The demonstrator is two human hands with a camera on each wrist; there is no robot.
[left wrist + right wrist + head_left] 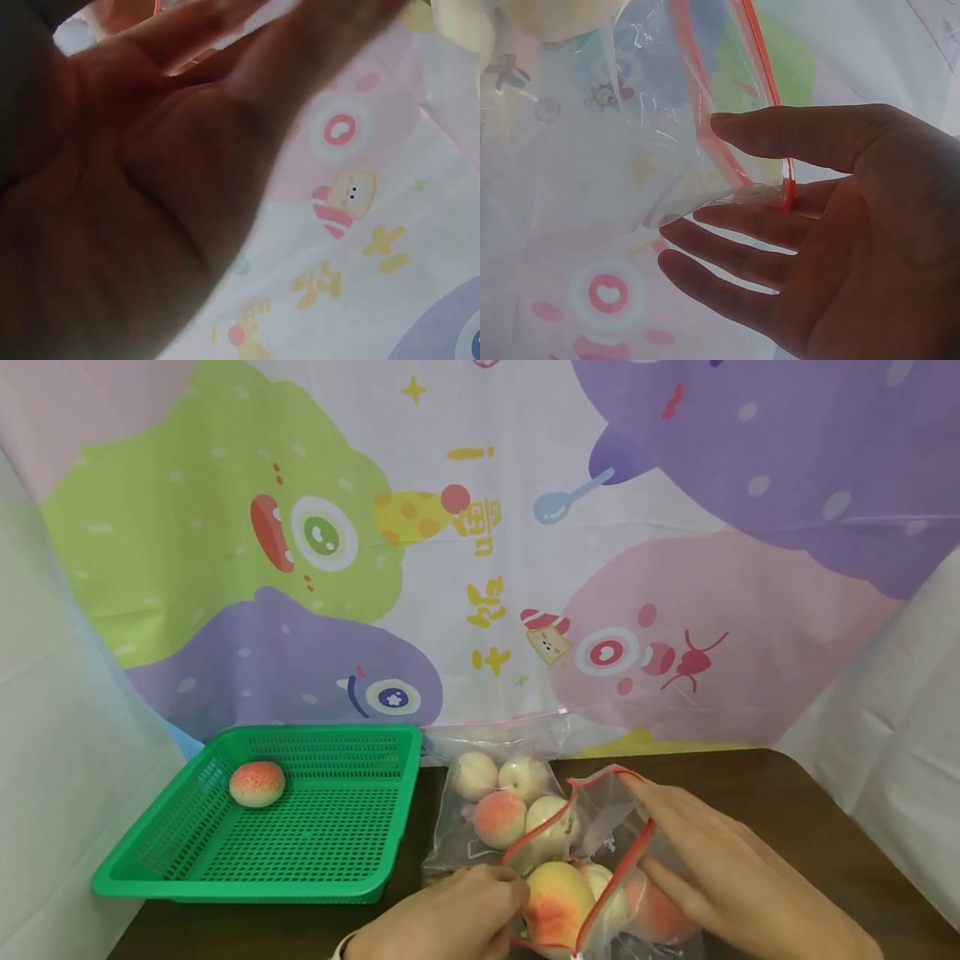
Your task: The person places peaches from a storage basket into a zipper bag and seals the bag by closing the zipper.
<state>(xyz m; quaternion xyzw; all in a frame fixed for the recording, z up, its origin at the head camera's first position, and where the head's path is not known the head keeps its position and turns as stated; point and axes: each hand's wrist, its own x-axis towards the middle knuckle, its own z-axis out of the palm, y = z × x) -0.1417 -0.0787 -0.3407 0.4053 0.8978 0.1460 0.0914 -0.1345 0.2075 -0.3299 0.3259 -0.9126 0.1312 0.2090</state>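
Note:
A clear zip bag [611,827] with a red-edged mouth stands open at the front, between both hands. Inside its mouth sits a yellow-red peach [557,903], with a pale peach [606,893] beside it and a reddish peach [660,910] showing through the plastic. My left hand [453,917] grips the bag's left rim with curled fingers, right beside the yellow-red peach; its fingertips are partly hidden. On the other side, my right hand [738,868] spreads thumb and straight fingers around the bag's corner. The right wrist view shows the thumb [780,135] at the red zip strip [761,52].
Behind the open bag lies another clear bag [450,852] holding several peaches. At the left stands a green basket [405,814] with one pinkish peach [257,784] in it. A cartoon-printed cloth [517,552] hangs behind the dark table [750,793].

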